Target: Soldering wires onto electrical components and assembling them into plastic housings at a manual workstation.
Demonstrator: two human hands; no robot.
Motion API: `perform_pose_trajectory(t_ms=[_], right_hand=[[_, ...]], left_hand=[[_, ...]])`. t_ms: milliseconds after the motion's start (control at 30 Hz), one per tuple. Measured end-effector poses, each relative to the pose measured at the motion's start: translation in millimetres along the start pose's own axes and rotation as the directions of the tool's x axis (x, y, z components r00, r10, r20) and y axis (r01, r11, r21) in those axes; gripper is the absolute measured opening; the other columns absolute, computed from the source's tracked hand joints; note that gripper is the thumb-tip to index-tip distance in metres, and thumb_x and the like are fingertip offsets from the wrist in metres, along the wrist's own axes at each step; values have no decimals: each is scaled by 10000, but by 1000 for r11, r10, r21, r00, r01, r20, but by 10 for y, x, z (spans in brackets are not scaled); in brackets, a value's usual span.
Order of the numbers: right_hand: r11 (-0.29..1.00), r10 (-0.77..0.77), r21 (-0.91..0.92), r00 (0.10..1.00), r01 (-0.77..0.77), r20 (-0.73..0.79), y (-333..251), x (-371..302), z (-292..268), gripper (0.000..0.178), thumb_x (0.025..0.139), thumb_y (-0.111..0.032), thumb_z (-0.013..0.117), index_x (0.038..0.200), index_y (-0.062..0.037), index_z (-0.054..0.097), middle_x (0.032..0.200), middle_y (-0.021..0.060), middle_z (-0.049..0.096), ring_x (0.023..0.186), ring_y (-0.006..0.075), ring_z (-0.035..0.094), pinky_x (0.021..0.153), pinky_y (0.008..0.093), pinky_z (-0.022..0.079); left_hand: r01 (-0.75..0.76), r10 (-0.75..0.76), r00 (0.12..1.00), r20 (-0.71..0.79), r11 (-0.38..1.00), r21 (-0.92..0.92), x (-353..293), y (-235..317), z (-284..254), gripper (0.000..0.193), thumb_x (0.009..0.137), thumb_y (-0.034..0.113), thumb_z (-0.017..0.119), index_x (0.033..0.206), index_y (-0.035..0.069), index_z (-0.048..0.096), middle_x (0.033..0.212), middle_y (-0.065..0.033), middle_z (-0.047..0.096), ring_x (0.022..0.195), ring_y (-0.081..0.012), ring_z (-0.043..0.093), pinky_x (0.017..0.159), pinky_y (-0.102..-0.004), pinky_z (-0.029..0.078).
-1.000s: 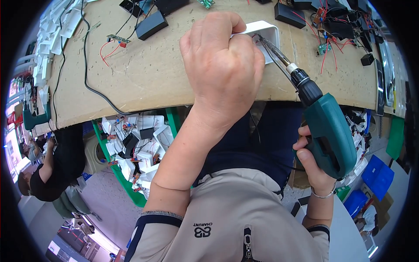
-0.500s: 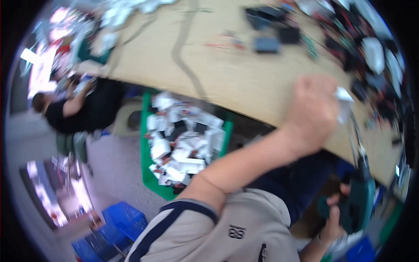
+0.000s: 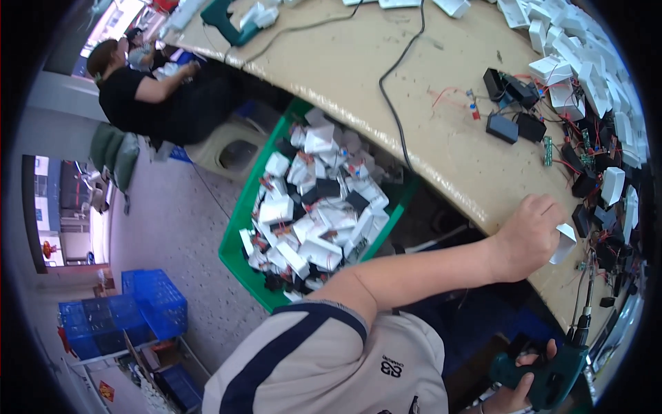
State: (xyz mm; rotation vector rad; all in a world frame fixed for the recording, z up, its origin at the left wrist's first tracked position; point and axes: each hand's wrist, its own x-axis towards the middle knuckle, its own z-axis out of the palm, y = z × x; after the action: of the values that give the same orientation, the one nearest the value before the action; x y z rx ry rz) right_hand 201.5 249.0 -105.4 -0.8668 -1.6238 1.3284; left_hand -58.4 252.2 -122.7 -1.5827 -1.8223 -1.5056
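My left hand (image 3: 527,238) is closed around a small white plastic housing (image 3: 565,244), held over the table's near edge; the fingers hide part of it. Lower right, my right hand (image 3: 523,390) grips the handle of a green power screwdriver (image 3: 560,378). Its long thin metal shaft points up past the housing, and I cannot tell whether the two touch. Near the shaft lie loose black cases, red wires and green circuit boards (image 3: 548,150) in a tangle.
A green crate (image 3: 243,238) full of white housings and wired parts stands below the table (image 3: 331,83). White housings (image 3: 593,86) pile up far right. A black cable (image 3: 386,93) crosses the tabletop. Another green tool (image 3: 224,24) lies far left, near a seated person (image 3: 148,96).
The view has swung, so the crate and table appear shifted, and the picture is sharper. Both hands keep their holds, with the left hand lower and farther right in view.
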Motion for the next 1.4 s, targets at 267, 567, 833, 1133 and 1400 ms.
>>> perform_pose_trajectory(t_ms=[267, 567, 833, 1133, 1400], right_hand=[[999, 8, 47, 999, -10, 49, -278, 56, 115, 624, 750, -179, 585, 1240, 93, 312, 794, 87, 517, 734, 128, 483, 657, 219, 382], [988, 7, 152, 990, -29, 144, -184, 28, 38, 615, 763, -212, 587, 1230, 83, 317, 944, 160, 527, 722, 135, 491, 634, 232, 419], [986, -160, 51, 986, 158, 42, -196, 95, 142, 605, 730, -209, 612, 1200, 71, 351, 1151, 238, 460, 658, 140, 534, 557, 211, 441], [992, -83, 88, 996, 87, -41, -148, 249, 155, 619, 713, -194, 619, 1201, 69, 343, 1116, 247, 484, 625, 154, 554, 540, 209, 456], [999, 41, 26, 983, -37, -178, -187, 439, 233, 693, 662, -257, 691, 1181, 72, 370, 1040, 192, 541, 619, 157, 583, 603, 235, 470]], left_hand=[[-148, 42, 937, -346, 947, -284, -295, -41, -849, 216, 527, 31, 687, 710, 10, 574, 937, -86, 509, 805, -256, 512, 676, -344, 413], [397, -406, 910, -79, 911, -108, -711, -400, -2717, 103, 593, -55, 632, 690, -23, 622, 933, -106, 541, 824, -173, 532, 689, -247, 426], [466, -705, 597, 383, 693, 550, -1493, -1398, -2995, 156, 616, 89, 592, 724, -19, 623, 963, -131, 576, 937, -247, 541, 787, -309, 430], [274, -364, 867, 340, 919, 285, 390, -1229, -2242, 211, 767, 88, 558, 961, 5, 579, 915, -142, 580, 846, -278, 561, 750, -319, 430], [386, -558, 818, 143, 715, 583, 2035, -2717, -996, 404, 804, 367, 484, 984, 19, 586, 904, -179, 593, 849, -340, 552, 733, -406, 428]])
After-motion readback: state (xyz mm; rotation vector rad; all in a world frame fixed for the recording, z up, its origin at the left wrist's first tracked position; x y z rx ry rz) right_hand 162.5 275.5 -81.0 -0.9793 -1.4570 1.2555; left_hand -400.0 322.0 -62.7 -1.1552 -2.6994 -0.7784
